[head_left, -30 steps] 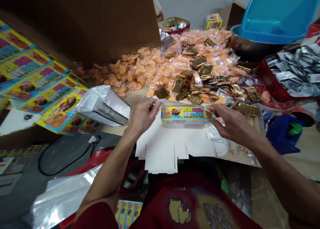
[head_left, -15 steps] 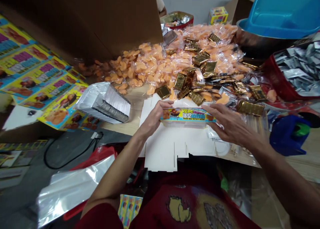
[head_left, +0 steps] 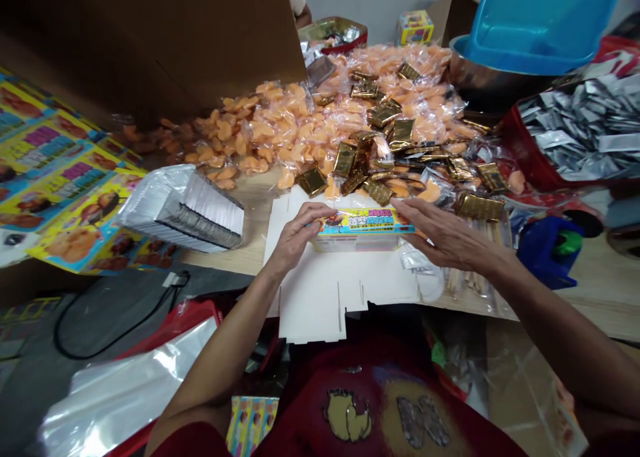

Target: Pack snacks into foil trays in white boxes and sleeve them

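The box (head_left: 360,234) is on the white card (head_left: 310,300), in front of the wearer, its printed side upward. The hands are apart, one at each end of it: the left hand (head_left: 294,240) pinches the left end between thumb and fingers, while the right hand (head_left: 443,236) spreads its fingers over the right end, whether gripping or only steadying I cannot tell. Even, light pressure from both ends should keep the box square; squeezing harder at one end would likely buckle the thin walls or skew the corners. It would help to keep the fingertips on the edges, off the middle of the panel.

The card overhangs the near edge of the desk (head_left: 256,194), so leaning down hard there could bend its tabs. A silver packet (head_left: 417,260) lies just below the right hand, best kept clear of the thumb. Beyond the box, gold packets (head_left: 345,158) crowd close; lifting fingers over them avoids snags.
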Action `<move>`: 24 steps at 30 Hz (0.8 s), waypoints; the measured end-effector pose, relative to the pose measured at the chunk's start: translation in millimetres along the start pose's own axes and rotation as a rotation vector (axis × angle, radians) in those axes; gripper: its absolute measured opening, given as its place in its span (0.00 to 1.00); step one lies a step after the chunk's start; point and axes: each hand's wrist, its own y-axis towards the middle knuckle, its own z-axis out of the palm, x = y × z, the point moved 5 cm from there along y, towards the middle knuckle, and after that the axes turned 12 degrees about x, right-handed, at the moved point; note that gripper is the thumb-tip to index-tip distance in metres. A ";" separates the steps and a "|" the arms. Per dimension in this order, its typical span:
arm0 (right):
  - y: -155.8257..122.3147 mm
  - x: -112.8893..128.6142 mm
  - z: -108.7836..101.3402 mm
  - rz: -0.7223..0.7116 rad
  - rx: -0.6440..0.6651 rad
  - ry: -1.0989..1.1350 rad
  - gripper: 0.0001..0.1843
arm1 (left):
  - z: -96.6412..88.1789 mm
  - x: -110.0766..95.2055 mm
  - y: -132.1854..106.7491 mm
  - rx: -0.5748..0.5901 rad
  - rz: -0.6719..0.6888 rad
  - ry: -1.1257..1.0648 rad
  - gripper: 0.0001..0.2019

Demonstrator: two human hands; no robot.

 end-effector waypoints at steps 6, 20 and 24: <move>-4.8 2.2 10.2 0.080 -0.103 0.041 0.32 | 7.5 0.5 -1.4 -0.077 0.100 0.122 0.15; -9.5 38.6 -27.1 0.094 -0.274 0.123 0.30 | 62.0 -66.0 25.4 0.224 0.234 1.187 0.22; -29.0 113.7 -83.9 0.013 -0.211 0.374 0.53 | 60.7 -58.3 25.6 0.105 0.205 0.882 0.16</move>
